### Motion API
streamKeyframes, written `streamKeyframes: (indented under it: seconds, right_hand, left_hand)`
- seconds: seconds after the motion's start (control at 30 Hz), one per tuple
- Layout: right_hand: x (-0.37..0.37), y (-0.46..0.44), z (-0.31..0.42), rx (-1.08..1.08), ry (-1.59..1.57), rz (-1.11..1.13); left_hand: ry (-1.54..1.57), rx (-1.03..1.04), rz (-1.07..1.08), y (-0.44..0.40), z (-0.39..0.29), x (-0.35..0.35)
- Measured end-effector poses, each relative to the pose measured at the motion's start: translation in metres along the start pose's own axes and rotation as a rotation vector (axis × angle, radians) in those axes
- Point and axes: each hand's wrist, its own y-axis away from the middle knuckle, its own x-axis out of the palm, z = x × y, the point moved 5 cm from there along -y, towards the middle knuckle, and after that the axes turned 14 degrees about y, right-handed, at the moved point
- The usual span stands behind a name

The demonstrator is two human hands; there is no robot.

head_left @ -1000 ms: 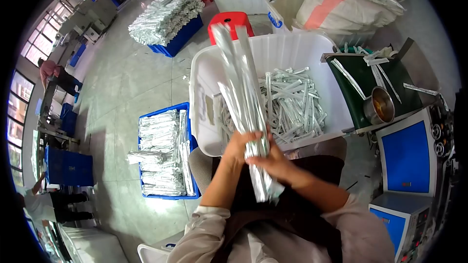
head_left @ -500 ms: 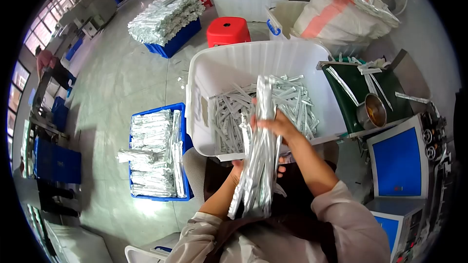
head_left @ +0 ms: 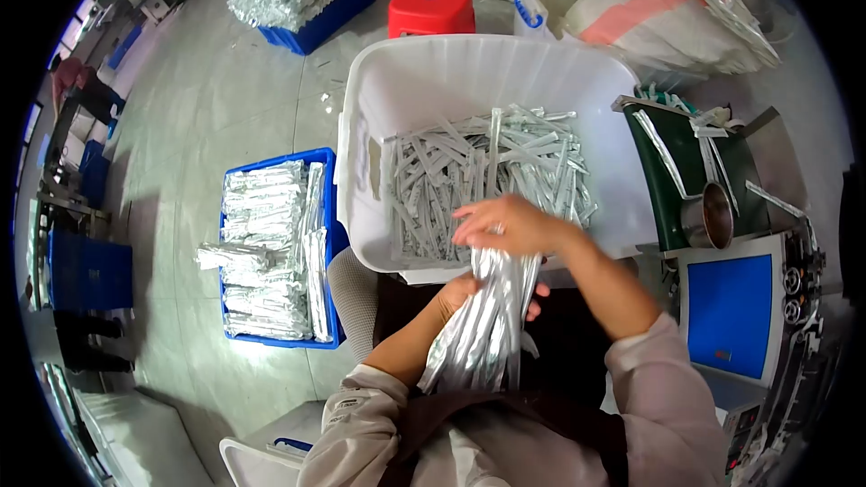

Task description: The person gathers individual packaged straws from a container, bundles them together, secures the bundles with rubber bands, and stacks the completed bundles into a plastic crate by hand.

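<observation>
My left hand point(head_left: 458, 296) is closed around a fanned bundle of long, silver foil stick packets point(head_left: 483, 325) in front of my apron. Its fingertips show on the bundle's right side. My right hand point(head_left: 510, 224) lies across the upper end of the bundle, palm down, with its fingers stretched to the left and slightly blurred. Beyond my hands stands a large white bin point(head_left: 397, 72) with many loose foil packets point(head_left: 442, 158) in a jumble. At my left, a blue crate point(head_left: 336, 216) holds packets in neat rows, with one bundle lying crosswise over its left edge.
A red stool point(head_left: 431, 7) and a blue crate point(head_left: 311, 32) heaped with packets stand beyond the bin. To the right are a green conveyor belt point(head_left: 663, 207), a metal cup point(head_left: 708, 216) and a blue-panelled machine point(head_left: 731, 307). A woven sack point(head_left: 667, 13) sits behind. Another person point(head_left: 81, 81) bends far left.
My right hand has let go of the upper bundle and moved over its top end. The bundle has dropped lower in my left hand. The view has tilted down.
</observation>
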Motion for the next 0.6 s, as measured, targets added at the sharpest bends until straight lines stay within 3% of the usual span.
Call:
streamKeyframes:
  seconds: [0.03, 0.07, 0.1, 0.13, 0.17, 0.2, 0.23, 0.27, 0.3, 0.33, 0.4, 0.5, 0.53, 0.57, 0.6]
  right_hand:
    - [0.007, -0.001, 0.002, 0.060, 0.077, 0.009]
    - [0.010, -0.003, 0.002, 0.123, 0.152, 0.018]
    - [0.007, -0.006, 0.004, 0.316, -0.112, 0.078]
    - [0.018, -0.003, -0.003, 0.337, -0.140, 0.086]
    - [0.027, 0.001, -0.008, 0.296, -0.451, -0.001]
    - [0.035, 0.006, -0.016, 0.249, -0.753, -0.098]
    - [0.038, 0.009, -0.023, 0.190, -1.039, -0.204]
    - [0.049, 0.012, -0.019, 0.139, -1.063, -0.157]
    - [0.068, 0.013, 0.006, 0.102, -0.971, -0.065]
    - [0.084, 0.014, 0.021, 0.077, -0.875, 0.007]
    - [0.099, 0.014, 0.029, 0.167, -0.724, 0.082]
    - [0.093, 0.003, 0.003, 0.295, -0.629, 0.174]
    - [0.078, -0.007, -0.006, 0.297, -0.637, 0.114]
    - [0.074, -0.012, -0.020, 0.430, -0.778, 0.014]
    - [0.068, -0.022, -0.027, 0.380, -0.665, -0.013]
  left_hand:
    - [0.055, -0.055, 0.046, 0.001, 0.001, -0.002]
    - [-0.049, 0.035, 0.028, -0.002, -0.001, -0.008]
    - [-0.181, 0.085, -0.015, -0.003, -0.007, -0.010]
    - [-0.312, 0.123, -0.067, -0.004, -0.015, -0.001]
    - [-0.403, 0.215, -0.213, 0.004, -0.028, 0.007]
    - [-0.376, 0.323, -0.133, 0.011, -0.040, 0.009]
    - [-0.408, 0.398, 0.097, 0.016, -0.058, 0.013]
    - [-0.364, 0.468, 0.292, 0.026, -0.077, 0.017]
    - [-0.258, 0.639, 0.287, 0.037, -0.089, 0.035]
    - [-0.407, 0.708, 0.353, 0.048, -0.113, 0.035]
    - [-0.367, 0.816, 0.136, 0.063, -0.131, 0.041]
    - [-0.224, 0.853, 0.272, 0.060, -0.150, 0.054]
    - [-0.186, 0.849, 0.319, 0.058, -0.157, 0.055]
    - [-0.180, 0.851, 0.319, 0.055, -0.166, 0.051]
    - [-0.139, 0.789, 0.406, 0.051, -0.171, 0.048]
